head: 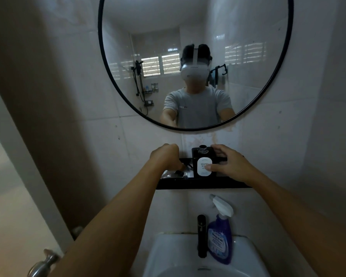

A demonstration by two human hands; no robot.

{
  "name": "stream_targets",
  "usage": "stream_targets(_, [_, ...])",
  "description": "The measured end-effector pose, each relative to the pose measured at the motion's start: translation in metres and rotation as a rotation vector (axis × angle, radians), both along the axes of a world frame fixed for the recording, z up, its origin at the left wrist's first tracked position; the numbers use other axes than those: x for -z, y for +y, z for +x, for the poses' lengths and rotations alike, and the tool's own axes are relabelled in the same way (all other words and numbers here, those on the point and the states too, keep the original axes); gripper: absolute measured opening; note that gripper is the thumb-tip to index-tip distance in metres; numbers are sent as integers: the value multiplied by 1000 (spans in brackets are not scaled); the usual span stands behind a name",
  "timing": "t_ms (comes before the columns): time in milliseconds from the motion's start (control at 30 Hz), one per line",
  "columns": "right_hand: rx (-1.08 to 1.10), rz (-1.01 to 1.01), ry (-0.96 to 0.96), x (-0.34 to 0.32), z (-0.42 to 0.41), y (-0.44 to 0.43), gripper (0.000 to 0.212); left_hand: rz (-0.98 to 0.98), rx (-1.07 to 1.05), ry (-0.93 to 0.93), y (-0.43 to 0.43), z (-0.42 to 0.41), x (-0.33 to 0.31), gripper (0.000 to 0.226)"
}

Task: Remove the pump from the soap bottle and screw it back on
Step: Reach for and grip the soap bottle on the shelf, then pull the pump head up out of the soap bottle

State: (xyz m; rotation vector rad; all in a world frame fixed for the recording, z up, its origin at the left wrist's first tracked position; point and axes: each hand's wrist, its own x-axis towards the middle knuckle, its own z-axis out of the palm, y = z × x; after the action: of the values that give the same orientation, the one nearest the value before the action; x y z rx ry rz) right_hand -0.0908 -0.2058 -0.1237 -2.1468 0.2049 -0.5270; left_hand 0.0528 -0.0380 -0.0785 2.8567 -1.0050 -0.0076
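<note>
Bottle [203, 163], black and square-shouldered with a white label, upright on the black shelf [204, 184] at centre frame, just below the round mirror [196, 62]. Threaded neck bare at the top; pump off. Right hand [228, 164] wrapped round the bottle's right side, thumb pressed on the label, fingers curled over the shoulder: a closed, steadying grip. Left hand [165, 156] to the left of the bottle, curled down over the shelf's left part above dark items there; probably the pump [181, 169], with its thin tube, but too dim and too hidden to say whether actually gripped or only touched.

Rigid plastic body by the look, flat-sided, so easy to brace without crushing; likely moderately heavy if full, and liable to be slick with soap near the neck. Best held low and firm on the flat faces, as now, against twisting. Pump light, with a long flexible dip tube that needs threading into the narrow neck first; best taken by the collar, not the nozzle. Blue spray bottle [220, 236] and black tap [201, 236] lower centre, on the sink [248, 254], well apart.
</note>
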Motion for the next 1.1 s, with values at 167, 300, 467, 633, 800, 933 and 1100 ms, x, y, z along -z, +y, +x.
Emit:
stream_targets(167, [-10, 13, -9, 2, 1, 0, 80, -23, 2, -17, 4, -2, 4, 37])
stream_targets(300, [-12, 28, -17, 3, 0, -1, 79, -75, -10, -60, 10, -3, 2, 32])
stream_targets(467, [-20, 35, -16, 3, 1, -1, 79, -129, -14, -105, 20, -2, -10, 30])
stream_targets(633, [-25, 42, -6, 2, 1, -1, 79, -241, -11, -149, 30, -5, -31, 23])
stream_targets(800, [-27, 49, -10, 2, 1, 0, 78, -462, 104, -153, 30, -16, -54, 18])
stream_targets(933, [-32, 46, -7, 3, 2, -1, 78, -753, 178, -77, 18, -28, -62, 20])
stream_targets(1100, [-38, 51, -9, 5, 3, -3, 81, -1112, 219, 135, 2, -37, -62, 16])
